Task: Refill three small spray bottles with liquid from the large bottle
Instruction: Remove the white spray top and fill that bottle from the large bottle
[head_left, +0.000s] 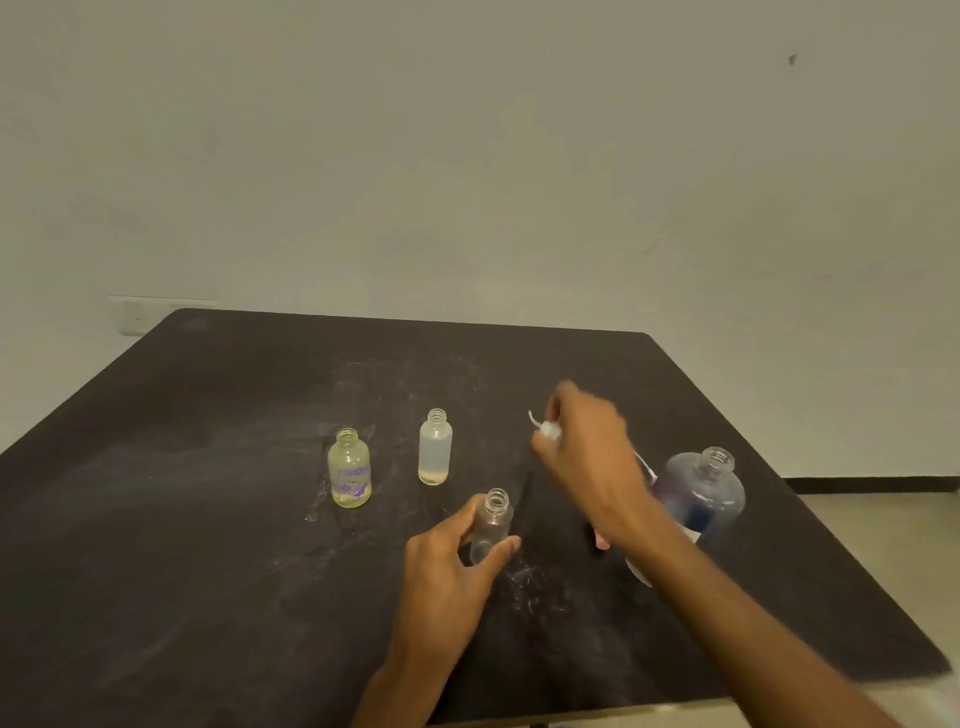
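Our left hand (457, 556) grips a clear small bottle (492, 525) standing uncapped on the scuffed black counter (208, 519); our blurred right hand (587, 441) pinches a white spray cap (549, 429). Two open small bottles (350, 467) (435, 447) stand beyond, the large bottle (701, 493) right, half hidden by our forearm. A bare pale wall (467, 156) rises behind.
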